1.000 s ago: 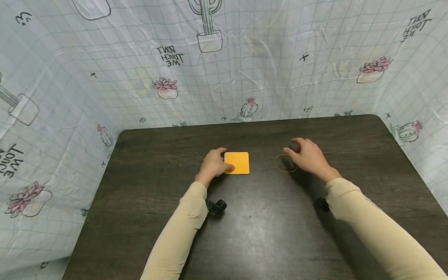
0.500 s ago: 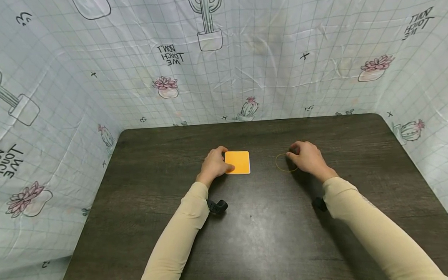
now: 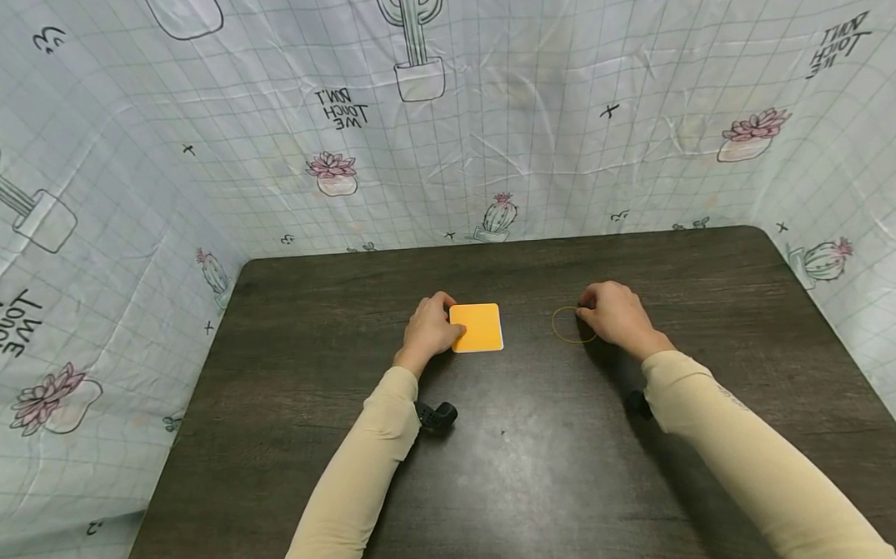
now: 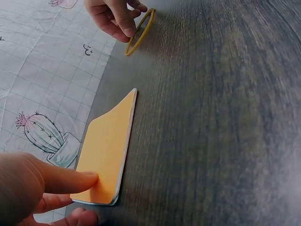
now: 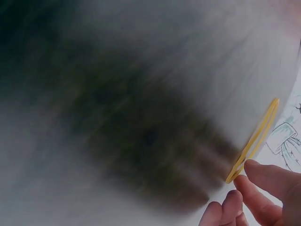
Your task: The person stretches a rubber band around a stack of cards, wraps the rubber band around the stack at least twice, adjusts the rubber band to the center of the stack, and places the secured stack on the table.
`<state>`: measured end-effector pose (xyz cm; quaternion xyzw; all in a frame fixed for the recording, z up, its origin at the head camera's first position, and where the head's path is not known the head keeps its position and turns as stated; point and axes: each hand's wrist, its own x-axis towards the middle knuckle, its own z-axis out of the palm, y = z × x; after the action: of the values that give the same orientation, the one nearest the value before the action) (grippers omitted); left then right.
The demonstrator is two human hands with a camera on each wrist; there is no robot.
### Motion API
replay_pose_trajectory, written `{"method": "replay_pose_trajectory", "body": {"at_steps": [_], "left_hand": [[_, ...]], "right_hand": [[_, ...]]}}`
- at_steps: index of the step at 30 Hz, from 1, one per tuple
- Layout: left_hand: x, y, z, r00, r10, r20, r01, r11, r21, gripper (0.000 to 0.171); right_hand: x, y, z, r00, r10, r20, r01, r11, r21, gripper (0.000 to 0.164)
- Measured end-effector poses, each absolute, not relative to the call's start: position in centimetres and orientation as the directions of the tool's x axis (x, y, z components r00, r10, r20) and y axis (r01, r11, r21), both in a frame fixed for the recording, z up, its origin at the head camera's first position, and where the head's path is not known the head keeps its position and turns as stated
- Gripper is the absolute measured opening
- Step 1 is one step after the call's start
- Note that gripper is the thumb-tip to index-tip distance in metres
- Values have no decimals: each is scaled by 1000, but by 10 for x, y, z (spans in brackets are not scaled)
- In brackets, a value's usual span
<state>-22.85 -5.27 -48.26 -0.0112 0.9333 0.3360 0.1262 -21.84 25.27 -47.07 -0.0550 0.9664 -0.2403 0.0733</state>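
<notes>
My left hand (image 3: pixel 426 329) grips the near-left side of a thin orange square with rounded corners and white edges, like a small stack of cards (image 3: pixel 477 327). In the left wrist view its thumb (image 4: pixel 77 181) lies on the orange face and the other fingers are underneath; the square looks slightly bent, its near end raised. To the right, my right hand (image 3: pixel 616 315) pinches the edge of a yellow rubber band (image 5: pixel 254 136) between thumb and index finger. The band hangs out as a loose loop toward the left, low over the table.
Both hands work over the far half of a dark wood-grain table (image 3: pixel 502 477). A white sheet printed with cacti (image 3: pixel 524 126) hangs behind it and along both sides. Dark wrist devices (image 3: pixel 436 415) sit beneath the cream sleeves (image 3: pixel 352 492).
The right thumb and fingers, spread apart beside the rubber band a second ago, have come together on its edge. The orange square has tipped slightly in the left hand, which stays in place.
</notes>
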Motion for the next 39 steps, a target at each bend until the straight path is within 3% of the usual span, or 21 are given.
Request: {"method": "replay_pose_trajectory", "body": {"at_steps": [6, 22, 28, 39], "left_hand": [[-226, -54, -483, -976, 58, -210, -92, 763, 640, 32], [-219, -59, -486, -989, 92, -114, -28, 645, 764, 27], [-218, -60, -489, -989, 106, -99, -24, 552, 834, 28], [-219, -57, -490, -990, 117, -80, -37, 334, 942, 30]], "right_hand": [[-218, 250, -470, -984, -144, -107, -79, 883, -463, 13], [-220, 247, -469, -976, -154, -156, -61, 875, -480, 15], [-221, 244, -465, -982, -137, -131, -26, 781, -624, 20], [-219, 230, -459, -950, -142, -278, 191, 438, -879, 30]]}}
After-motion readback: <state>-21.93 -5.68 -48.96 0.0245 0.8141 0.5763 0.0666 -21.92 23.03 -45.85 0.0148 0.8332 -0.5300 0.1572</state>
